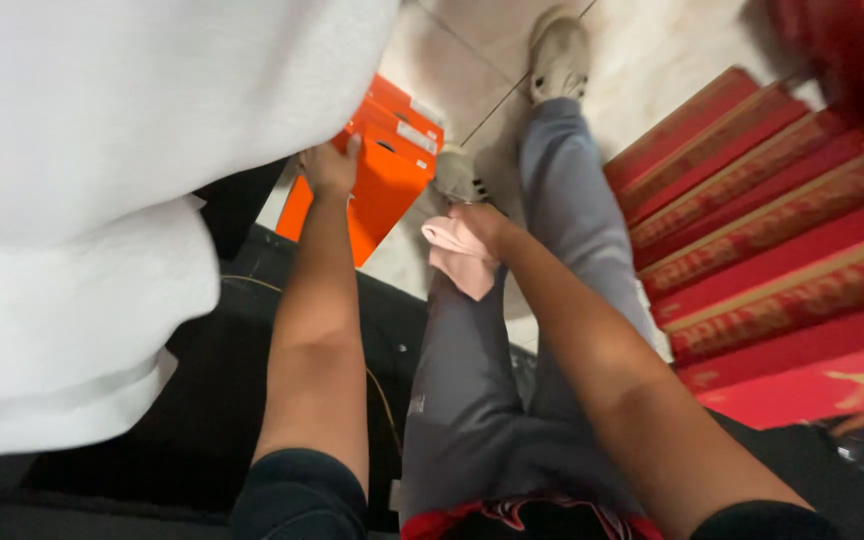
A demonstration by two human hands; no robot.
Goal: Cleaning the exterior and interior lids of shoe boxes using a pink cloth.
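Left hand point(330, 168) grips orange box point(384, 180); right hand point(480, 226) pinches pink cloth point(460, 256).
Red boxes point(772, 230) stack right of the orange box; a white garment point(102, 200) hides its left.

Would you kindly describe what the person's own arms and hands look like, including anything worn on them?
Both forearms are bare. Dark, near-black sleeves are pushed up to about the elbows. The left hand and right hand wear no gloves; no watch, ring or markings are visible, though the picture is slightly blurred.
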